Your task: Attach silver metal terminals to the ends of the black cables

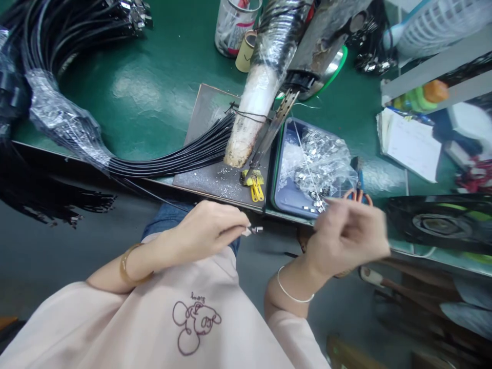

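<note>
My left hand (203,228) is closed in a pinch on a thin black cable, just in front of the bench edge. A small metal connector (257,230) sticks out past the fingertips at the cable's end. The cable runs back to a bundle of black cables (154,166) on the bench. My right hand (348,233) is blurred, its fingers curled together at the front of a blue tray (286,202). What lies between those fingertips is hidden. Small metal pieces (318,205) and a clear plastic bag (326,159) of them lie in the tray.
A soldering iron (274,128) and a white, tape-wrapped tube (249,107) slant down over a grey board (203,113). Below their tips lies a yellow clip (254,187). Orange-handled pliers (359,192) rest beside the tray. A paper pad (413,143) and black fan (442,223) are at right.
</note>
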The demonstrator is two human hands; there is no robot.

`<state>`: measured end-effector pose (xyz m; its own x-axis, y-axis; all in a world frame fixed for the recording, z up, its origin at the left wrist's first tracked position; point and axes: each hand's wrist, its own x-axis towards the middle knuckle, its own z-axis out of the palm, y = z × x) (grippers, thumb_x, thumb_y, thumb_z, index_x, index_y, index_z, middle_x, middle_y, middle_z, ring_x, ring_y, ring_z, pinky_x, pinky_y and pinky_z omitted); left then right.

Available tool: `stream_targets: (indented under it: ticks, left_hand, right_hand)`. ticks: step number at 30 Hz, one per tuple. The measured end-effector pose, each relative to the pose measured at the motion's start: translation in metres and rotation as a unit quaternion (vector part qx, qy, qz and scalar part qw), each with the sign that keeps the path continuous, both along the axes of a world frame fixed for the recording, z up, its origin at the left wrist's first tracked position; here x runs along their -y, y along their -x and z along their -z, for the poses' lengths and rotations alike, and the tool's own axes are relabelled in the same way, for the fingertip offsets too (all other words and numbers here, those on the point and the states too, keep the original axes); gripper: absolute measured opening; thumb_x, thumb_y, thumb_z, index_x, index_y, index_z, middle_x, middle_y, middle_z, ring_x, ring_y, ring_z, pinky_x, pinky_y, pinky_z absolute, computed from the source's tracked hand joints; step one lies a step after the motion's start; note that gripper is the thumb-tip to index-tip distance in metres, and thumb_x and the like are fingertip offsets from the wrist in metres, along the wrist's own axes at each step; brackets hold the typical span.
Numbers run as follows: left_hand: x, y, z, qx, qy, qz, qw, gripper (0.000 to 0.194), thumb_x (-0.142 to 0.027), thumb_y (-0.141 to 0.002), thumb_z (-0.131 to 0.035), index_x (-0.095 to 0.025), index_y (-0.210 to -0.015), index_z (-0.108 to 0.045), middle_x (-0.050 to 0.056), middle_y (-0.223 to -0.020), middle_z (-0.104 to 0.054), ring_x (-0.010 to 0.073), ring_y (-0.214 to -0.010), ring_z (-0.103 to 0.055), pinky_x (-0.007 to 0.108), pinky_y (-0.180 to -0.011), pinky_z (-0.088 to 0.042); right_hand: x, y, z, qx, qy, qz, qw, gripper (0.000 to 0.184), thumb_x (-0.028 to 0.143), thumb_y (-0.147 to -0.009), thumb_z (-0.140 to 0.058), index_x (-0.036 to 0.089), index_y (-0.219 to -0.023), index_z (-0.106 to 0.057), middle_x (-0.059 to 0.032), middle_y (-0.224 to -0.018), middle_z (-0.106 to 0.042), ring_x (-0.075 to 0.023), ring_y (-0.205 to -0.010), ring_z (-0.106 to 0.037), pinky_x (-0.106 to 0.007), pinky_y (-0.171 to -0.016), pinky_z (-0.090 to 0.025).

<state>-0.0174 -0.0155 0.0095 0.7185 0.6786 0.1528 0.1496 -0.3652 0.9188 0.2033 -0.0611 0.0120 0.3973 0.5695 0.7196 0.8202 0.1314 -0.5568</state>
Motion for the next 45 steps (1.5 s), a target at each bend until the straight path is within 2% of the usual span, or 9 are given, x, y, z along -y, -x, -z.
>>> stream_targets:
  ticks: [3,7,11,15,21,27,31,39,45]
  left_hand:
    - [-0.006,0.005,-0.004,-0.027,-0.005,0.138,0.99,0.03,-0.003,-0.089,-0.053,-0.018,-0.064,-0.06,-0.001,-0.061,-0.06,0.012,-0.056,-0.051,0.026,-0.057,-0.038]
    - [-0.025,0.018,0.001,0.04,0.22,0.29,0.931,0.02,-0.006,-0.083,-0.061,-0.018,-0.068,-0.069,-0.003,-0.05,-0.056,0.0083,-0.043,-0.043,0.022,-0.045,-0.034]
    - [-0.032,0.026,0.013,0.109,0.397,0.117,0.904,0.013,-0.026,-0.078,-0.079,-0.015,-0.073,-0.076,-0.003,-0.047,-0.055,0.007,-0.041,-0.038,0.02,-0.039,-0.029]
    - [-0.029,0.022,0.018,0.153,0.424,-0.036,0.892,0.025,-0.032,-0.067,-0.087,-0.015,-0.061,-0.071,-0.007,-0.045,-0.047,0.0036,-0.043,-0.028,0.018,-0.041,-0.021]
    - [-0.024,0.009,0.012,0.15,0.37,-0.106,0.911,0.021,-0.031,-0.071,-0.082,-0.015,-0.067,-0.069,-0.005,-0.05,-0.053,0.0054,-0.047,-0.039,0.018,-0.045,-0.031]
    - [-0.018,-0.003,0.01,0.135,0.297,-0.15,0.933,0.014,-0.023,-0.074,-0.072,-0.016,-0.066,-0.063,-0.003,-0.055,-0.059,0.007,-0.049,-0.049,0.019,-0.051,-0.04]
    - [-0.012,-0.01,0.012,0.129,0.213,-0.223,0.943,0.009,-0.022,-0.074,-0.069,-0.015,-0.069,-0.065,-0.001,-0.061,-0.061,0.0087,-0.055,-0.051,0.019,-0.053,-0.044]
    - [-0.006,-0.013,0.014,0.097,-0.012,-0.248,0.964,0.013,-0.008,-0.078,-0.059,-0.015,-0.069,-0.064,-0.006,-0.058,-0.054,0.004,-0.047,-0.037,0.016,-0.044,-0.029]
    - [-0.007,-0.013,0.016,0.095,-0.076,-0.238,0.964,0.018,-0.002,-0.078,-0.057,-0.016,-0.067,-0.059,-0.007,-0.057,-0.051,0.0044,-0.047,-0.038,0.016,-0.045,-0.029]
  right_hand:
    - [-0.014,-0.028,0.003,0.043,0.215,-0.031,0.975,0.022,0.036,-0.089,-0.068,0.021,-0.072,-0.07,0.0006,-0.061,-0.065,-0.0128,-0.051,-0.052,-0.029,-0.055,-0.04]
    - [-0.035,-0.049,0.011,0.003,0.323,-0.066,0.944,0.024,0.043,-0.081,-0.066,0.02,-0.076,-0.071,-0.0014,-0.07,-0.071,-0.0118,-0.051,-0.046,-0.029,-0.056,-0.038]
    - [-0.042,-0.05,0.006,-0.026,0.382,-0.095,0.919,0.022,0.042,-0.077,-0.066,0.021,-0.073,-0.066,0.0028,-0.062,-0.063,-0.0093,-0.045,-0.035,-0.029,-0.053,-0.032]
    - [-0.034,-0.044,0.0,0.03,0.359,-0.081,0.929,0.024,0.044,-0.084,-0.063,0.023,-0.073,-0.06,0.0075,-0.05,-0.046,-0.0106,-0.043,-0.034,-0.029,-0.052,-0.029]
    - [-0.019,-0.033,-0.001,0.035,0.252,0.006,0.967,0.018,0.034,-0.087,-0.066,0.024,-0.073,-0.062,0.0109,-0.044,-0.035,-0.0103,-0.04,-0.029,-0.029,-0.051,-0.03]
    - [-0.005,0.003,-0.002,-0.139,0.106,-0.09,0.981,0.007,0.025,-0.083,-0.075,0.024,-0.08,-0.068,-0.0006,-0.077,-0.074,-0.0132,-0.055,-0.059,-0.027,-0.05,-0.042]
    - [0.0,0.037,0.004,-0.177,0.145,-0.189,0.955,0.005,0.019,-0.086,-0.071,0.023,-0.084,-0.069,0.0029,-0.077,-0.074,-0.0055,-0.042,-0.043,-0.022,-0.042,-0.035]
    - [-0.003,0.053,0.014,-0.176,0.202,-0.189,0.945,0.004,0.02,-0.091,-0.067,0.02,-0.091,-0.071,0.0131,-0.052,-0.037,-0.0044,-0.042,-0.025,-0.022,-0.044,-0.023]
    - [-0.002,0.053,0.014,-0.168,0.202,-0.186,0.947,0.004,0.019,-0.09,-0.067,0.021,-0.092,-0.071,0.0129,-0.054,-0.035,-0.0045,-0.043,-0.025,-0.022,-0.044,-0.021]
